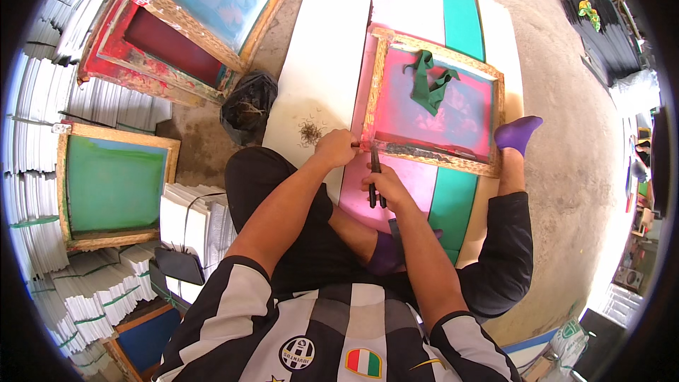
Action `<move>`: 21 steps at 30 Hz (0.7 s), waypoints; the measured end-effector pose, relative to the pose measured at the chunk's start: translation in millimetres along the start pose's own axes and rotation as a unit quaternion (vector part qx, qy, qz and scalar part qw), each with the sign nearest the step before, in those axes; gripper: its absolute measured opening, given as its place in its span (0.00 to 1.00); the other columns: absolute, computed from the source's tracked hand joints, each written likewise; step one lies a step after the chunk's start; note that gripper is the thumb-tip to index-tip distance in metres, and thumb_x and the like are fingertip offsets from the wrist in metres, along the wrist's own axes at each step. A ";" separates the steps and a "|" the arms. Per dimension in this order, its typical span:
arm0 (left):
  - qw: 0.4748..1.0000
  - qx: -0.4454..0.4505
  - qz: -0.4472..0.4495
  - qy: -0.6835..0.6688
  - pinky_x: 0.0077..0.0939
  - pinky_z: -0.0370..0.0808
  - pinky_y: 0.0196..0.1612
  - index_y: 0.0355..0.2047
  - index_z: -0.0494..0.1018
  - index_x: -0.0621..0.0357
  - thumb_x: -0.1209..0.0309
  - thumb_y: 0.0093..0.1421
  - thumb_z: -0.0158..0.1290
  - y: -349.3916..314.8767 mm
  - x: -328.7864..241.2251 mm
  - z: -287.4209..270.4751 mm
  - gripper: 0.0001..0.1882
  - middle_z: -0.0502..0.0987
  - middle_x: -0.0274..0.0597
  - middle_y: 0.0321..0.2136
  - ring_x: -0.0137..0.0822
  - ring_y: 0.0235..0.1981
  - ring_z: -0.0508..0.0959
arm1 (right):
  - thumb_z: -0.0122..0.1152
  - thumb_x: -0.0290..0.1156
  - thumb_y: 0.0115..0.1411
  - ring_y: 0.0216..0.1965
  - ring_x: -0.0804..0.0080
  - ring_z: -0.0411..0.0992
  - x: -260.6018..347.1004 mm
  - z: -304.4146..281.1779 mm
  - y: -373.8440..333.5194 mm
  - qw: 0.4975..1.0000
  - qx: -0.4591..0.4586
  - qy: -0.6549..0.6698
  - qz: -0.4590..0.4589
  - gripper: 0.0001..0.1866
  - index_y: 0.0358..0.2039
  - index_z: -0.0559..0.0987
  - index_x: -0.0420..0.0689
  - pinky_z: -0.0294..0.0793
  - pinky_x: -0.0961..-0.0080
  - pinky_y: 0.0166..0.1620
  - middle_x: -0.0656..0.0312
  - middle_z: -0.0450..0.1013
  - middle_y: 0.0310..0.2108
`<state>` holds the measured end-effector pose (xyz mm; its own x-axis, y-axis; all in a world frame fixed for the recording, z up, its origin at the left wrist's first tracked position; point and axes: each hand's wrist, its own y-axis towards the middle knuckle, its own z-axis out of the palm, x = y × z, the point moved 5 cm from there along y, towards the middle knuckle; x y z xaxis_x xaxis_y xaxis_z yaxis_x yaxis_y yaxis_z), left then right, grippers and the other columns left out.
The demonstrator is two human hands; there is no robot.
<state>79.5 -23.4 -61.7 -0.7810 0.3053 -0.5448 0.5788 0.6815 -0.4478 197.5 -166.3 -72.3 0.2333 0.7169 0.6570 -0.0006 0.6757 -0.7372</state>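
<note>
A wooden screen-printing frame with pink-stained mesh lies in front of me, and a crumpled dark green cloth rests on its mesh. At the frame's near left corner, my left hand is closed, with a short dark thing poking out toward the wood; I cannot make out what it is. Just right of it, my right hand grips black-handled pliers, their jaws up against the frame's near edge. A scatter of small dark bits, like pulled staples, lies on the white board left of my left hand.
My foot in a purple sock touches the frame's right side. Beyond the white board stand a black plastic bag and leaning screen frames. A green-meshed frame leans on tied paper stacks at left.
</note>
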 end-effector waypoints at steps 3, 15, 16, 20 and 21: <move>1.000 0.000 -0.003 -0.003 0.48 0.78 0.43 0.38 0.85 0.48 0.59 0.58 0.61 0.1 3.2 2.0 0.12 0.83 0.52 0.33 0.54 0.38 0.83 | 0.57 0.24 0.57 0.35 0.63 0.77 -0.8 11.3 5.7 1.000 -0.013 0.010 -0.005 0.35 0.65 0.63 0.30 0.78 0.66 0.35 0.52 0.75 0.35; 1.000 0.018 0.011 0.013 0.46 0.79 0.47 0.42 0.84 0.41 0.65 0.59 0.57 -4.6 1.3 2.6 0.12 0.84 0.47 0.38 0.50 0.43 0.83 | 0.48 0.25 0.55 0.23 0.61 0.71 -3.9 21.8 32.6 0.992 -0.117 -0.052 0.001 0.10 0.32 0.74 0.32 0.74 0.61 0.28 0.52 0.71 0.25; 1.000 0.020 0.009 0.018 0.46 0.79 0.47 0.42 0.84 0.41 0.65 0.59 0.56 -3.1 0.8 3.6 0.12 0.84 0.47 0.38 0.50 0.43 0.83 | 0.48 0.25 0.55 0.23 0.61 0.71 -3.5 21.1 33.5 0.991 -0.123 -0.055 0.003 0.10 0.32 0.75 0.32 0.74 0.60 0.28 0.51 0.71 0.25; 0.999 0.014 0.005 0.034 0.46 0.79 0.47 0.42 0.84 0.41 0.65 0.60 0.54 5.3 9.0 12.6 0.12 0.84 0.47 0.38 0.50 0.43 0.83 | 0.51 0.25 0.60 0.22 0.58 0.73 5.5 28.9 27.6 0.990 -0.122 -0.061 0.042 0.10 0.37 0.71 0.29 0.76 0.60 0.25 0.50 0.71 0.25; 0.999 0.012 0.013 0.033 0.46 0.79 0.47 0.42 0.84 0.41 0.64 0.60 0.54 5.5 9.0 14.0 0.12 0.84 0.47 0.39 0.50 0.43 0.83 | 0.51 0.25 0.60 0.21 0.57 0.73 8.1 30.1 26.4 0.988 -0.127 -0.067 0.055 0.11 0.38 0.71 0.29 0.76 0.59 0.24 0.50 0.71 0.25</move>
<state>79.0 -26.2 -79.0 -0.7794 0.3655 -0.5089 0.6033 0.6569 -0.4522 170.1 -137.5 -81.6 0.1146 0.8118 0.5726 0.2284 0.5394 -0.8104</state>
